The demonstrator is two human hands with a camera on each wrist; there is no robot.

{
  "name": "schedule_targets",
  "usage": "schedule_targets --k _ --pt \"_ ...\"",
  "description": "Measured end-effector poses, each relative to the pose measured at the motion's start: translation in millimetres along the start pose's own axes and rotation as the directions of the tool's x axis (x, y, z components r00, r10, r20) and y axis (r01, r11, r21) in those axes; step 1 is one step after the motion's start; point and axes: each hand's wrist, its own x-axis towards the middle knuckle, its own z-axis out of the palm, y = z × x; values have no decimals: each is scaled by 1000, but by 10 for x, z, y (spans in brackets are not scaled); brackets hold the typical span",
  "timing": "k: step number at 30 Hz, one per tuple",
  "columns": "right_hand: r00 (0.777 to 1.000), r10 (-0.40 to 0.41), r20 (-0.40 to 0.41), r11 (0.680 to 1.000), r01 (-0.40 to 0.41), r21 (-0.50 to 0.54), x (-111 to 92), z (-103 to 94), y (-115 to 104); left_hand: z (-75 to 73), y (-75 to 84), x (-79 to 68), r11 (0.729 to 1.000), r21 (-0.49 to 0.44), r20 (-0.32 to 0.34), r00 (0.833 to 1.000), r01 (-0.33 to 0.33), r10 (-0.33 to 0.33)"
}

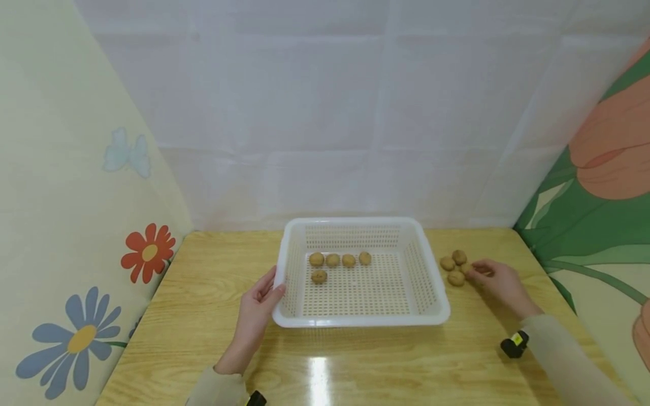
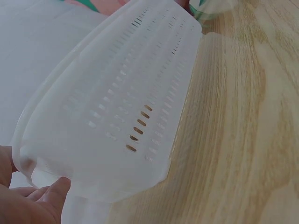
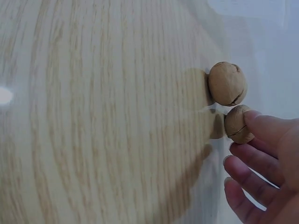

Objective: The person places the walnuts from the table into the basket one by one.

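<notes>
A white plastic basket with slotted walls rests on the table. My left hand grips its left rim, thumb on top; the left wrist view shows fingers curled under that rim. Inside, several walnuts lie toward the back left, most of them in a row, with one walnut in front. To the right of the basket my right hand pinches a walnut between thumb and fingers, low at the tabletop. Close beside it sits another walnut, part of a small cluster.
The wood-grain table ends at a white cloth backdrop. Flower-patterned panels stand at the left and right. Two walnuts lie at the cluster's back.
</notes>
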Motion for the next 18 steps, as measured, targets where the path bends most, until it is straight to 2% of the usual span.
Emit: schedule_targets --k 13,18 --pt "1000 -9 6 1000 9 -27 -91 -207 -190 4 0 16 1000 -7 4 1000 11 -11" --pt "999 -52 -15 997 51 -50 -112 -276 -325 -1 2 9 1000 -4 0 1000 17 -17"
